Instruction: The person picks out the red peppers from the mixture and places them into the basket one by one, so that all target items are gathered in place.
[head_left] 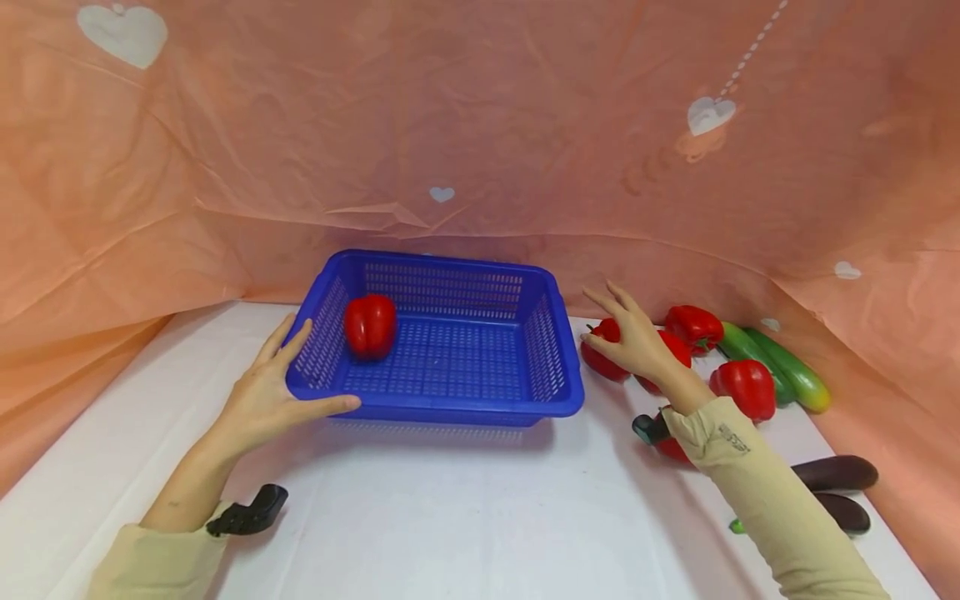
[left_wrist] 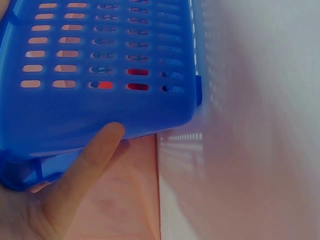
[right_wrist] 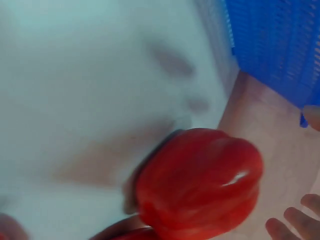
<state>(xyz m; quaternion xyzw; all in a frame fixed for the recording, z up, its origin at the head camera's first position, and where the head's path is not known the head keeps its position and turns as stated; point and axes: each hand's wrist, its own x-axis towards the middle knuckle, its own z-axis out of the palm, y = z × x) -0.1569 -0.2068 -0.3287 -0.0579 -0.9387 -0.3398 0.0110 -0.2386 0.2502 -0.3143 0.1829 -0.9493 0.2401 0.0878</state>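
Note:
A blue plastic basket (head_left: pixel 450 408) stands on the white table with one red bell pepper (head_left: pixel 370 327) inside, toward its left end. My left hand (head_left: pixel 258 400) is at the front left corner, fingers along the left side and thumb stretched across the front. In the left wrist view the thumb (left_wrist: pixel 95 155) lies against the slotted basket wall (left_wrist: pixel 100 110). To the right of the basket, my right hand (head_left: pixel 633 337) hovers over red bell peppers with spread fingers and nothing in its grasp. The right wrist view has a bell pepper (right_wrist: pixel 200 185) beneath it, apart from the fingers (right_wrist: pixel 297 220).
More red bell peppers (head_left: pixel 742 388) lie on the right side. Two green, elongated vegetables (head_left: pixel 787 367) sit behind them, and dark eggplants (head_left: pixel 836 473) lie nearer the front right. An orange cloth (head_left: pixel 525 150) with hearts hangs behind the white table (head_left: pixel 450 517).

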